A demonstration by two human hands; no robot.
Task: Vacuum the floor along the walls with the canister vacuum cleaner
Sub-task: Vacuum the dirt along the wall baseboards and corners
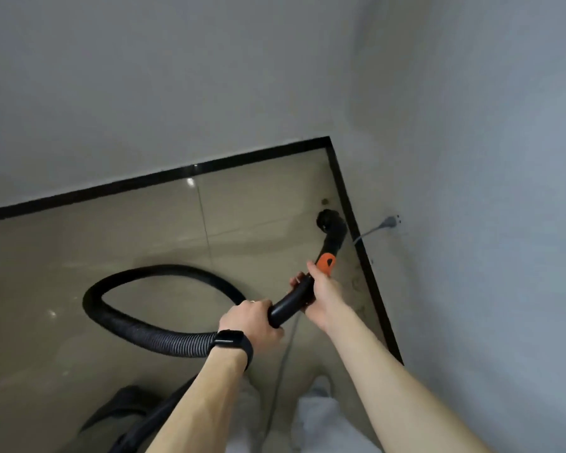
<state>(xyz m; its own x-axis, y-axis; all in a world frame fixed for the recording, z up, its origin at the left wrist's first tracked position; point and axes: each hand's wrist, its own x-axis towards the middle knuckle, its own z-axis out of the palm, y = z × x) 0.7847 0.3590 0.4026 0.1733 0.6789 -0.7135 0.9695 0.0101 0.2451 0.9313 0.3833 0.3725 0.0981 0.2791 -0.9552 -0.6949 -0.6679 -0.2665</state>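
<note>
The vacuum's black curved handle tube (290,305) has an orange slider (326,262), and its open nozzle end (328,220) hangs just above the floor beside the right wall's black baseboard (360,253). My right hand (321,294) grips the tube just below the orange part. My left hand (252,317), with a black watch on the wrist, grips the tube's lower end where the ribbed black hose (138,325) begins. The hose loops left over the glossy beige tiles and runs down to the dark canister body (125,410) at the bottom left.
Two grey walls meet at a corner (329,140) ahead. A grey power cord (285,364) runs across the floor and its plug (389,221) sits in the right wall. A small dirt spot (324,201) lies near the corner. My legs show at the bottom.
</note>
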